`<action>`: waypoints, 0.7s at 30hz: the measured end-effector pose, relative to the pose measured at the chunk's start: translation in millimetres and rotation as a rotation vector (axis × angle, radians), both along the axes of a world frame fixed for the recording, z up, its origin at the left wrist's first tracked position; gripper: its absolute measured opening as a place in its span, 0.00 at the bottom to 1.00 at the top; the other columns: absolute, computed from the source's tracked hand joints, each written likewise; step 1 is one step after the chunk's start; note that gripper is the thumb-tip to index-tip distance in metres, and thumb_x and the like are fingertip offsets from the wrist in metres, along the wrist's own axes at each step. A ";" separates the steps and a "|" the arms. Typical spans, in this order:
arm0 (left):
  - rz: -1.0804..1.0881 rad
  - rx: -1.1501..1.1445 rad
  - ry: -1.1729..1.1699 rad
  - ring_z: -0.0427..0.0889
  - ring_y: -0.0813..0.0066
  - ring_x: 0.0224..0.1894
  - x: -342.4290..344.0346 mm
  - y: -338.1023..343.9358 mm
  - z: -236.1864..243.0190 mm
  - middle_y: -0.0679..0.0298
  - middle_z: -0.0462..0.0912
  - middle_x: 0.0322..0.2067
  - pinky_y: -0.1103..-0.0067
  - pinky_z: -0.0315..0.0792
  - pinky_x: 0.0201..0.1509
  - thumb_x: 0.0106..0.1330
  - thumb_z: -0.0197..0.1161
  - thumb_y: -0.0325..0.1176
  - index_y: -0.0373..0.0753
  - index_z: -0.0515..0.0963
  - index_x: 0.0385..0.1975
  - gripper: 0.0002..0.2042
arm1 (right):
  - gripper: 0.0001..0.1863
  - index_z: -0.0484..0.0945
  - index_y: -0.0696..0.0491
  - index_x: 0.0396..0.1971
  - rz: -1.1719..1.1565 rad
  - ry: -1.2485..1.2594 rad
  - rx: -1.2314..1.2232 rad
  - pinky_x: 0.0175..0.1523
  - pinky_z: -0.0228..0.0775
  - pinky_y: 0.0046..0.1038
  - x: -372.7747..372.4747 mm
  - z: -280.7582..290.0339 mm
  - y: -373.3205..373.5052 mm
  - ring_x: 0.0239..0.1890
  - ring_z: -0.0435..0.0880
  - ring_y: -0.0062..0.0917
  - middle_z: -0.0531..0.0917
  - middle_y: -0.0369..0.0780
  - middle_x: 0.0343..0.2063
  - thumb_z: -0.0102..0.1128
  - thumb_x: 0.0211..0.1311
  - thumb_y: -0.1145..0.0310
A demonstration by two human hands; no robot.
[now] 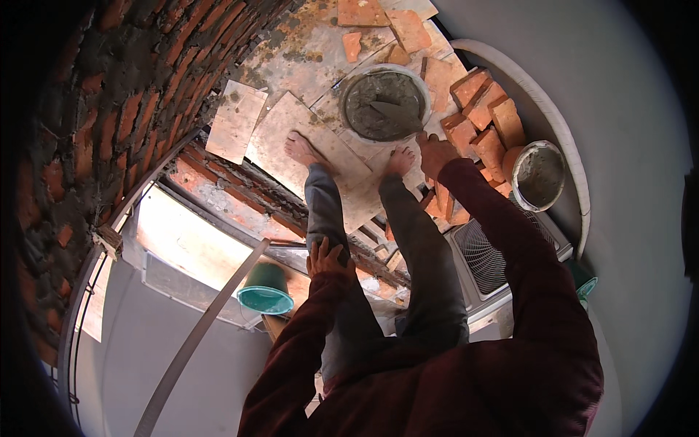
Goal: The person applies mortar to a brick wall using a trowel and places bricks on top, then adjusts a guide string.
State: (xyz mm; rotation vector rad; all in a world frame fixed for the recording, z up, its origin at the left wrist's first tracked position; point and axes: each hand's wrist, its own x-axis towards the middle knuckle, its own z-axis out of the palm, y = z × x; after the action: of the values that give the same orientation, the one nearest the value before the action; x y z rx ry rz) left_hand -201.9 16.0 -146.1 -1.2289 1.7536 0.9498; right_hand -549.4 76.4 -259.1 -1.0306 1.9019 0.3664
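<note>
My right hand (436, 154) is closed round the handle of a trowel (397, 114). The pointed blade lies in the grey wet mortar (362, 109) that fills a round bucket (425, 93) ahead of me. My left hand (326, 258) rests flat on my left knee, fingers spread, holding nothing. My bare feet stand on boards just short of the bucket.
Broken red bricks (486, 105) are heaped right of the bucket, beside a second mortar bucket (539, 176). A fan unit (484, 251) sits below them. A rough brick wall (109, 131) rises left. A green bucket (266, 291) stands lower, beyond the board (291, 146) edge.
</note>
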 end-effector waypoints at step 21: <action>-0.076 -0.014 0.063 0.53 0.55 0.71 11.3 -26.2 -7.4 0.60 0.64 0.65 0.58 0.49 0.71 0.48 0.66 0.43 0.51 0.80 0.46 0.21 | 0.23 0.70 0.59 0.49 -0.523 -0.078 0.080 0.53 0.72 0.42 42.2 -77.1 4.2 0.49 0.79 0.46 0.81 0.54 0.43 0.55 0.61 0.58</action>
State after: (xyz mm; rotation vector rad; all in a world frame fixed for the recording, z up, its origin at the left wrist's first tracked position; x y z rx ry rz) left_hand -190.6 -10.1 -153.5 -1.1443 1.8451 0.9427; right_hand -507.2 80.6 -336.2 -0.4582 1.9819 0.0955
